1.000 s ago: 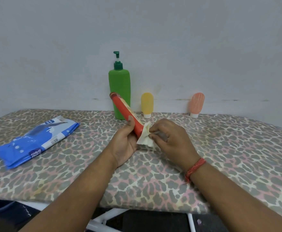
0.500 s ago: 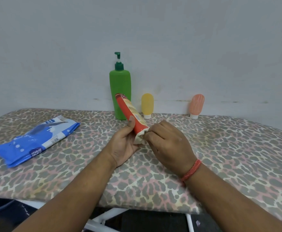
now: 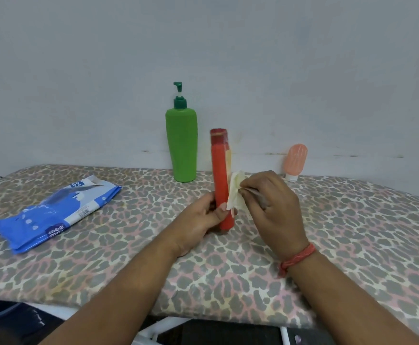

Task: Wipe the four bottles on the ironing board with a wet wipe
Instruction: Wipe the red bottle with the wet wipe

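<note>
My left hand (image 3: 201, 217) grips the lower part of a tall red bottle (image 3: 220, 175), held nearly upright just above the leopard-print ironing board (image 3: 104, 265). A crumpled white wet wipe (image 3: 235, 195) is pinched in my right hand (image 3: 270, 202) and pressed against the bottle's right side. Against the back wall stand a green pump bottle (image 3: 181, 145) and a small pink bottle (image 3: 295, 161). The small yellow bottle is almost hidden behind the red one.
A blue pack of wet wipes (image 3: 54, 215) lies on the board's left part. The grey wall (image 3: 203, 58) rises directly behind the bottles. White board legs and dark floor show below the near edge.
The red bottle has swung from leaning left to nearly upright. My right hand with the wipe has moved from the bottle's bottom end up along its right side.
</note>
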Action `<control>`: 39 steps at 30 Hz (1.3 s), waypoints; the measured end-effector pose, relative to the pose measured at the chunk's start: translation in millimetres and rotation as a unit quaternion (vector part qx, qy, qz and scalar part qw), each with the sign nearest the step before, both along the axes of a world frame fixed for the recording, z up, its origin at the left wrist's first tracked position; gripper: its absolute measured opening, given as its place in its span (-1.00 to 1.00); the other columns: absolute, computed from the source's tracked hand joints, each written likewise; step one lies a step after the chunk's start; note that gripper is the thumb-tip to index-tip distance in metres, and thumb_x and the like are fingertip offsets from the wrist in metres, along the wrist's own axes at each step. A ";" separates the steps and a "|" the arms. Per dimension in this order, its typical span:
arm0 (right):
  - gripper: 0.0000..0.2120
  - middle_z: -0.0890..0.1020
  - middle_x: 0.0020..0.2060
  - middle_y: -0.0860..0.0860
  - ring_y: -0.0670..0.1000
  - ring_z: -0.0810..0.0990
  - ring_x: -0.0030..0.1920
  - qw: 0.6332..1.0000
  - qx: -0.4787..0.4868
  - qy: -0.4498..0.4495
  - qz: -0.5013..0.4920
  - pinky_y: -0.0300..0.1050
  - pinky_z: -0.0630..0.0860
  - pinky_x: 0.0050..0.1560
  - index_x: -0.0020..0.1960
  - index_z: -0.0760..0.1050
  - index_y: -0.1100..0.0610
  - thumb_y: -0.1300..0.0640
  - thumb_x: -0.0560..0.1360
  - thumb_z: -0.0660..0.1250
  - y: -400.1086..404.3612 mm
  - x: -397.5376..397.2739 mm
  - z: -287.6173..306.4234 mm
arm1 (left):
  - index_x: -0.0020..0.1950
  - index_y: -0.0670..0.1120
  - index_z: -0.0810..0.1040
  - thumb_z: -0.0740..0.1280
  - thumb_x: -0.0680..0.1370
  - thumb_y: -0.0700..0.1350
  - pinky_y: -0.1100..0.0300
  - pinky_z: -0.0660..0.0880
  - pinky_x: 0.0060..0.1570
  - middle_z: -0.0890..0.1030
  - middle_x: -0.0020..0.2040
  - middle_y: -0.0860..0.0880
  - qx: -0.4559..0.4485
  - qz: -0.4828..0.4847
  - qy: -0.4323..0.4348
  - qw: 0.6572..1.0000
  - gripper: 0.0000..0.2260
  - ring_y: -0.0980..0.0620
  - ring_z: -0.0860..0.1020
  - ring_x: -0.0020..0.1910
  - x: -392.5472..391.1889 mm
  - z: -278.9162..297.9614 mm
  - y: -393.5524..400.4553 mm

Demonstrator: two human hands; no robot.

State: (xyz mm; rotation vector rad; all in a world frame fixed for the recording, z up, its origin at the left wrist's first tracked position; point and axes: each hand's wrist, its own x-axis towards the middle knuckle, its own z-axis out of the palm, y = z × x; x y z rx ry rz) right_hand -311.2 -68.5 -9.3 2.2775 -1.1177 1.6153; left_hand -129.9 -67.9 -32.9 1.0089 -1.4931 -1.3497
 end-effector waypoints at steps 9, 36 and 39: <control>-0.92 0.64 -0.09 0.07 -0.11 0.53 -0.03 0.990 -0.102 -0.086 -0.047 -0.36 0.43 0.07 0.00 0.61 0.27 0.34 0.52 0.39 4.4 -17.4 20.5 | 0.41 0.08 0.39 0.32 0.52 0.20 0.33 0.42 0.08 0.48 0.14 0.16 -0.185 0.018 -0.287 0.940 -0.51 0.23 0.48 0.10 -10.0 3.2 5.7; -0.88 0.66 -0.06 -0.06 -0.03 0.64 0.03 0.958 0.030 -0.271 0.089 -0.10 0.56 0.07 0.04 0.59 0.04 0.23 0.54 0.39 4.2 -17.5 19.3 | 0.44 0.09 0.30 0.36 0.54 0.16 0.44 0.35 0.05 0.44 0.19 0.18 -0.196 0.007 -0.324 0.926 -0.48 0.30 0.42 0.14 -11.8 4.6 7.8; -0.93 0.67 -0.13 -0.05 -0.01 0.64 -0.05 0.942 0.148 -0.278 0.112 -0.02 0.58 0.00 0.00 0.61 0.07 0.21 0.56 0.38 -2.6 -15.0 17.4 | 0.43 0.09 0.32 0.36 0.55 0.13 0.43 0.35 0.05 0.45 0.18 0.17 -0.193 0.005 -0.316 0.929 -0.52 0.28 0.44 0.13 -10.7 5.0 7.6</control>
